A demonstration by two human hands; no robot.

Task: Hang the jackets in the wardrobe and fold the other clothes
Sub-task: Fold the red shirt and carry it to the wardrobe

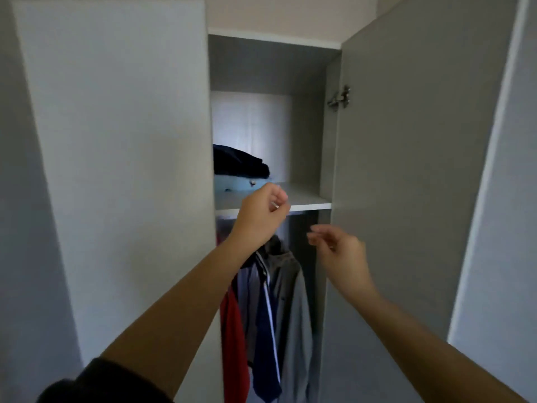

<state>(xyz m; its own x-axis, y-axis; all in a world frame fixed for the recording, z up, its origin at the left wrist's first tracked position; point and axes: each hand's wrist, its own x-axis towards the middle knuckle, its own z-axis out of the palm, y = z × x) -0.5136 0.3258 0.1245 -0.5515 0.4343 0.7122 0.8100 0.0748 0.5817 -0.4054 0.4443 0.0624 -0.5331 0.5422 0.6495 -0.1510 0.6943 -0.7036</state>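
Forearms (174, 309) reach up mid-frame — left hand (263, 213) pinches a silvery hook (274, 205), right hand (337, 245) loose, empty. Jackets (279, 301) hang lower centre, folded clothes (238, 167) on the shelf (305, 199) above — nearly done, I judge.

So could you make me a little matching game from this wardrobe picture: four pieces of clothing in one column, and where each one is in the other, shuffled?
Things
1. dark folded garment
2. light blue folded garment
3. red garment
4. grey jacket

Places
A. hanging below the shelf, rightmost of the clothes in view
B. top of the pile on the shelf
C. hanging below the shelf, leftmost of the clothes in view
D. bottom of the pile on the shelf

Pairs: 1-B, 2-D, 3-C, 4-A
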